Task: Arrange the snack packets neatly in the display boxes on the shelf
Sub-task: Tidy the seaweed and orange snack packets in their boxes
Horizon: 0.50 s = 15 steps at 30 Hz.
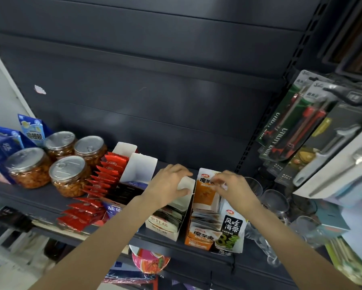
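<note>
My left hand (169, 184) grips the back flap of the white box (167, 223). My right hand (231, 188) pinches an orange packet (206, 193) standing in the orange box (199, 240).

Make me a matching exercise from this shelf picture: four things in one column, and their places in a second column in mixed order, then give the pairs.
Things:
1. left hand
2. right hand
3. clear jars
4. utility knife packs

Places:
A. hanging at the right of the shelf
B. on the back flap of the white display box
C. at the upright flap of the orange display box
D. standing left of the red packets

Pairs: 1-B, 2-C, 3-D, 4-A
</note>
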Each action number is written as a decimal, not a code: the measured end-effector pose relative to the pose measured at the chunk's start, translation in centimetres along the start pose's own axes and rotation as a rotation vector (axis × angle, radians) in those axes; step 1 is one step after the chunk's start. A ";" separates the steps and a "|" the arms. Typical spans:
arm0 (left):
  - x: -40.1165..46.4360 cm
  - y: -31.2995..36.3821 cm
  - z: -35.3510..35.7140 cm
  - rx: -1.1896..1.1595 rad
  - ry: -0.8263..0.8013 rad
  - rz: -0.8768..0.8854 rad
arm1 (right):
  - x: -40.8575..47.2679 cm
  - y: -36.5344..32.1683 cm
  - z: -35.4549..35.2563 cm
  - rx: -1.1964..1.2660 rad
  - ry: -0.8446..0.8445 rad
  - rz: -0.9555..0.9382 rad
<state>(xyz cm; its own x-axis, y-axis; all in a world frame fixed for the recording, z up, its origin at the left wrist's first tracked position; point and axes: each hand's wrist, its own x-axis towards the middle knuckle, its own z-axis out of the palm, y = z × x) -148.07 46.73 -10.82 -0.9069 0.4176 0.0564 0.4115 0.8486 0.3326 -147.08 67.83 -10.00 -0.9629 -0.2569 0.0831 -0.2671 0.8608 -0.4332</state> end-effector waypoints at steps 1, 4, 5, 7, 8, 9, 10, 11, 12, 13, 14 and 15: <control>-0.2 0.1 0.1 0.023 -0.034 0.003 | -0.7 -0.1 0.0 0.027 -0.071 -0.011; -0.4 0.4 0.1 0.047 -0.090 -0.007 | -2.2 -0.4 0.2 0.065 -0.267 -0.008; -0.4 0.5 0.1 0.053 -0.096 -0.007 | -2.4 -0.6 0.2 0.074 -0.302 -0.002; -0.4 0.6 0.2 0.058 -0.109 -0.010 | -2.5 -1.0 0.1 0.070 -0.332 0.003; -0.4 0.6 0.2 0.052 -0.115 -0.016 | -2.4 -1.1 0.0 0.053 -0.334 0.000; -0.4 0.6 0.3 0.044 -0.118 -0.023 | -2.3 -1.3 0.0 0.039 -0.339 -0.005; -0.5 0.6 0.3 0.035 -0.119 -0.031 | -2.3 -1.5 -0.1 0.030 -0.352 -0.011; -0.6 0.6 0.4 0.024 -0.120 -0.039 | -2.4 -1.7 -0.1 0.024 -0.367 -0.021; -0.6 0.5 0.4 0.010 -0.120 -0.045 | -2.5 -1.9 0.0 0.014 -0.372 -0.034; -0.6 0.5 0.5 -0.003 -0.118 -0.049 | -2.6 -2.2 0.0 -0.005 -0.370 -0.047; -0.7 0.5 0.5 -0.013 -0.116 -0.052 | -2.7 -2.4 0.1 -0.041 -0.361 -0.060; -0.7 0.5 0.5 -0.020 -0.113 -0.054 | -2.8 -2.6 0.0 -0.089 -0.346 -0.074</control>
<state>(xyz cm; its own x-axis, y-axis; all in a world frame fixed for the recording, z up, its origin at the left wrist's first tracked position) -147.22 47.04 -11.15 -0.9112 0.4063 -0.0686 0.3591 0.8648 0.3510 -143.69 66.26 -9.12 -0.8746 -0.4401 -0.2036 -0.3526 0.8654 -0.3559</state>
